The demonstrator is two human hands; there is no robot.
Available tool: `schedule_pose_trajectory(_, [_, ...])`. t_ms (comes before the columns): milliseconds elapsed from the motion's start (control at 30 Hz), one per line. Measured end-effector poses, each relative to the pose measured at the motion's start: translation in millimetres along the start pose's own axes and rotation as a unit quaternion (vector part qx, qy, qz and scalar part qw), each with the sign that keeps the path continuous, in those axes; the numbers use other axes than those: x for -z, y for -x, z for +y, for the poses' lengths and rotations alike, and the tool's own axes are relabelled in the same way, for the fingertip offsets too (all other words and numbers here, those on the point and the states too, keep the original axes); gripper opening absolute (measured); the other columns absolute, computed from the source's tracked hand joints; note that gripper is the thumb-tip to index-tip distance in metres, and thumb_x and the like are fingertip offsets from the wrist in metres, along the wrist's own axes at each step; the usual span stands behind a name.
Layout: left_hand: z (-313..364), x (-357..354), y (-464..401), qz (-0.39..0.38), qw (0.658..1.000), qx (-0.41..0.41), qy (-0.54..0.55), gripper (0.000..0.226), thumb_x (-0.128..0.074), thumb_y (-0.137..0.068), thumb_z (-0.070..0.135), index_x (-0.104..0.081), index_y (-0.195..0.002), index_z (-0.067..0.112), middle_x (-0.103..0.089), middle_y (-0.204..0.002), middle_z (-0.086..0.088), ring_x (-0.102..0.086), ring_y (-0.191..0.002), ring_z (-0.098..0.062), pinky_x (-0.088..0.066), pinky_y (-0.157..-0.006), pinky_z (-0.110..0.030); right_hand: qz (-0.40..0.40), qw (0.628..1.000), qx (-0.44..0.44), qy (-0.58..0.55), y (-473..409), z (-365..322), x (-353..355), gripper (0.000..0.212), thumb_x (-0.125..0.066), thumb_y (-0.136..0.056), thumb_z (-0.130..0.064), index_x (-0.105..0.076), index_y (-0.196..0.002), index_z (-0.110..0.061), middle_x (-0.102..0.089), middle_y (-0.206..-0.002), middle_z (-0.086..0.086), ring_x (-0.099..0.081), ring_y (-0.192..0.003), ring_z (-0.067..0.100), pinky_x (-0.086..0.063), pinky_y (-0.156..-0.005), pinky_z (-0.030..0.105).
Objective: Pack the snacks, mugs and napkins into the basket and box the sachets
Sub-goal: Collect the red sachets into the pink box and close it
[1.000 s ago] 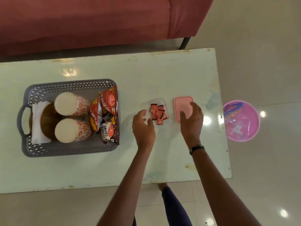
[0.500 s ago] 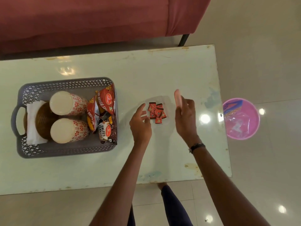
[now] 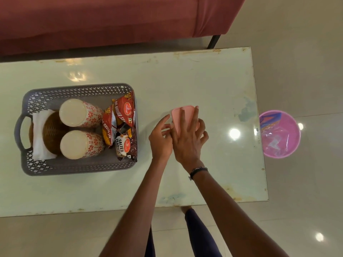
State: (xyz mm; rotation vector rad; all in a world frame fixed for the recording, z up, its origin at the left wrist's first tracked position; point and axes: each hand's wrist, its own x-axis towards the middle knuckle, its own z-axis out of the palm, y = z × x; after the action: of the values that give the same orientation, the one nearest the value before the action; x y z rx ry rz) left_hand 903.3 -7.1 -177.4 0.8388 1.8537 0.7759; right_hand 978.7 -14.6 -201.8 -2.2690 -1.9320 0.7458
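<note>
A grey lattice basket (image 3: 78, 168) on the table's left holds two floral mugs (image 3: 79, 113) (image 3: 80, 144), a white napkin (image 3: 39, 138) under a woven brown piece, and red snack packets (image 3: 124, 112) along its right wall. To its right, the pink lid (image 3: 177, 117) lies over the clear sachet box, which hides the sachets. My right hand (image 3: 189, 140) lies flat on the lid with fingers spread. My left hand (image 3: 160, 140) grips the box's left side, thumb at the lid's edge.
The pale green table (image 3: 213, 86) ends at a right edge near x 1400. A pink bin (image 3: 280, 134) with a plastic liner stands on the floor past that edge. A red sofa (image 3: 111, 21) runs behind the table.
My right hand lifted the pink lid from the table, carried it left and set it over the box, covering the sachets. My left hand stayed beside the box and now grips it.
</note>
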Motion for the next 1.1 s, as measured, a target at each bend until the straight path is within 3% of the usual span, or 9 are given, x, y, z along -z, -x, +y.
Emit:
schedule_pose_trajectory(167, [-2, 5, -4, -0.015, 1.000, 0.011, 0.006, 0.040, -0.051, -0.091, 0.003, -0.057, -0.125, 0.022, -0.064, -0.114, -0.001, -0.060, -0.099, -0.014, -0.054, -0.089, -0.033, -0.003, 1.000, -0.001, 0.006, 1, -6, -6, 0.058, -0.010, -0.094, -0.047, -0.009, -0.149, -0.028, 0.007, -0.159, 0.011, -0.019, -0.137, 0.034, -0.028, -0.102, 0.049])
schedule_pose_trajectory(333, [-5, 3, -4, -0.003, 0.999, 0.030, 0.034, 0.031, -0.058, -0.090, 0.018, -0.060, -0.121, 0.022, -0.064, -0.104, 0.001, -0.062, -0.098, -0.017, -0.055, -0.089, -0.042, 0.004, 1.000, 0.008, -0.005, 2, -4, -12, 0.055, -0.020, -0.097, -0.043, -0.009, -0.149, -0.027, 0.004, -0.159, 0.014, -0.014, -0.142, 0.036, -0.027, -0.108, 0.048])
schedule_pose_trajectory(600, [2, 0, -14, 0.007, 0.999, 0.048, -0.019, 0.026, -0.061, -0.087, 0.014, -0.063, -0.113, 0.016, -0.067, -0.108, -0.007, -0.063, -0.094, -0.020, -0.054, -0.088, -0.041, 0.023, 0.999, 0.023, 0.018, 2, -2, -18, 0.055, -0.020, -0.099, -0.037, -0.006, -0.151, -0.024, 0.005, -0.158, 0.016, 0.002, -0.147, 0.033, -0.012, -0.118, 0.045])
schedule_pose_trajectory(900, [5, 1, -21, -0.014, 0.995, 0.078, -0.062, 0.026, -0.058, -0.088, 0.009, -0.058, -0.112, 0.017, -0.063, -0.104, -0.003, -0.060, -0.092, -0.018, -0.052, -0.085, -0.032, -0.003, 0.998, 0.025, 0.063, 3, -5, -19, 0.064, -0.029, -0.093, -0.034, -0.003, -0.151, -0.020, 0.008, -0.157, 0.020, 0.001, -0.146, 0.037, -0.019, -0.116, 0.046])
schedule_pose_trajectory(967, [8, 0, -22, -0.027, 0.994, 0.086, -0.063, 0.026, -0.056, -0.088, 0.007, -0.056, -0.112, 0.017, -0.063, -0.106, -0.005, -0.060, -0.093, -0.019, -0.053, -0.084, -0.034, -0.012, 0.998, 0.043, 0.033, 1, -4, -10, 0.061, -0.030, -0.097, -0.032, -0.004, -0.151, -0.019, 0.007, -0.157, 0.019, -0.001, -0.146, 0.037, -0.022, -0.115, 0.047])
schedule_pose_trajectory(1033, [11, -1, -22, -0.030, 0.994, 0.083, -0.061, 0.026, -0.056, -0.087, 0.005, -0.056, -0.110, 0.016, -0.064, -0.105, -0.008, -0.062, -0.092, -0.023, -0.056, -0.083, -0.043, -0.017, 0.995, 0.070, -0.069, -5, 5, 3, 0.058, -0.034, -0.099, -0.026, -0.009, -0.150, -0.016, -0.001, -0.158, 0.018, -0.013, -0.145, 0.035, -0.029, -0.111, 0.045])
schedule_pose_trajectory(1100, [15, -2, -24, -0.019, 0.995, 0.070, -0.073, 0.026, -0.056, -0.086, 0.003, -0.056, -0.109, 0.014, -0.064, -0.101, -0.009, -0.062, -0.090, -0.025, -0.056, -0.079, -0.049, -0.003, 0.970, 0.035, -0.240, -11, 20, 17, 0.054, -0.041, -0.098, -0.016, -0.020, -0.148, -0.013, -0.029, -0.152, 0.014, -0.039, -0.134, 0.028, -0.042, -0.103, 0.039])
